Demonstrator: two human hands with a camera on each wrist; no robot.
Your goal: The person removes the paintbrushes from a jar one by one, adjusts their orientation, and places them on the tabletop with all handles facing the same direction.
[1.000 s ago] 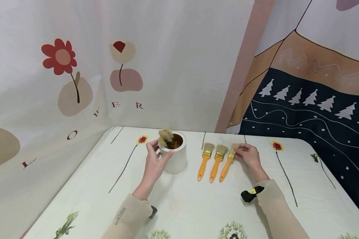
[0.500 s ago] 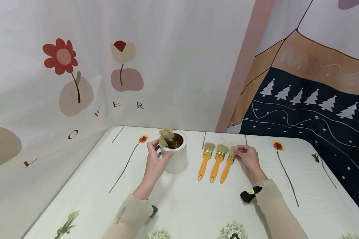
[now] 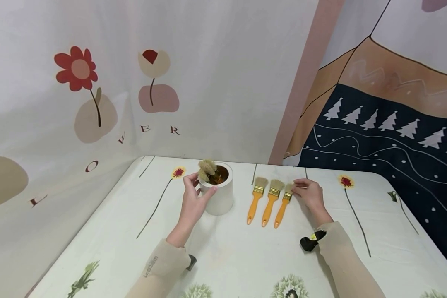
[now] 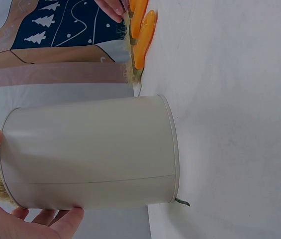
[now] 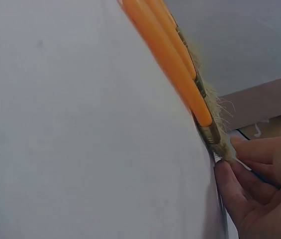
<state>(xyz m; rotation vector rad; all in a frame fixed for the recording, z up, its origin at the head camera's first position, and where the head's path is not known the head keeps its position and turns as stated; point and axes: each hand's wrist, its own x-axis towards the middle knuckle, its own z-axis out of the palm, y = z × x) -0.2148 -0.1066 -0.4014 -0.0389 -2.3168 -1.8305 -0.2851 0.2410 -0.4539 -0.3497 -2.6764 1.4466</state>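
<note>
Gripping container: left fingers | interior: head only | seam: left wrist only

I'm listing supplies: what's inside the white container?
Tan bristles stick out of the white container, near the left hand. The container hides its bottom and anything deeper.

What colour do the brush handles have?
Orange; the brush handles show best in the head view.

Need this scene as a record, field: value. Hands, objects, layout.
left hand: grips white container near its rim
right hand: pinches bristle end of rightmost brush
container pose: upright on table
container contents: pale bristles above rim; rest unclear
other brushes: left brush, middle brush, lying flat
brush orientation: orange handles toward person
</note>
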